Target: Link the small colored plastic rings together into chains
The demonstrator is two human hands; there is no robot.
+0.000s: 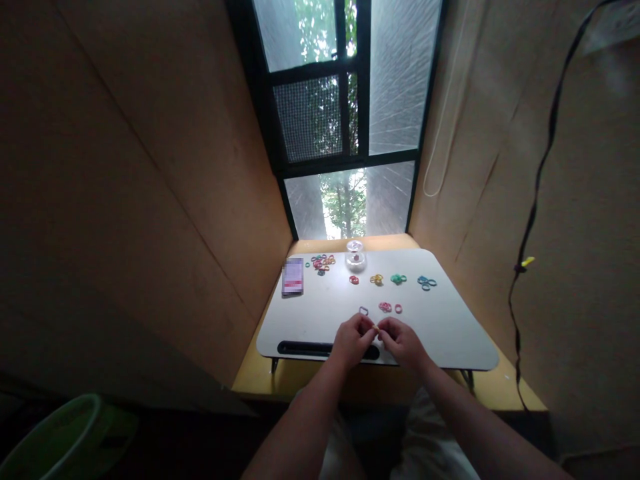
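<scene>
My left hand (355, 337) and my right hand (401, 339) meet over the front edge of the white lap table (320, 320). Their fingertips pinch a small yellow elastic band (376, 329) between them, mostly covered by the fingers. Just beyond my left hand lies a single purple band (363, 311). A small heap of pink bands (385, 307) and one loose pink band (399, 309) rest past my right hand. Farther back, a row holds red bands (354, 280), yellow bands (377, 280), green bands (398, 279) and blue bands (427, 283).
A mixed pile of bands (323, 263) sits at the back left, beside a phone (293, 277). A clear plastic container (355, 257) stands at the back. The table has a black slot (305, 348) along its front. A dark cord (540, 167) hangs at right; a green bin (75, 433) stands low left.
</scene>
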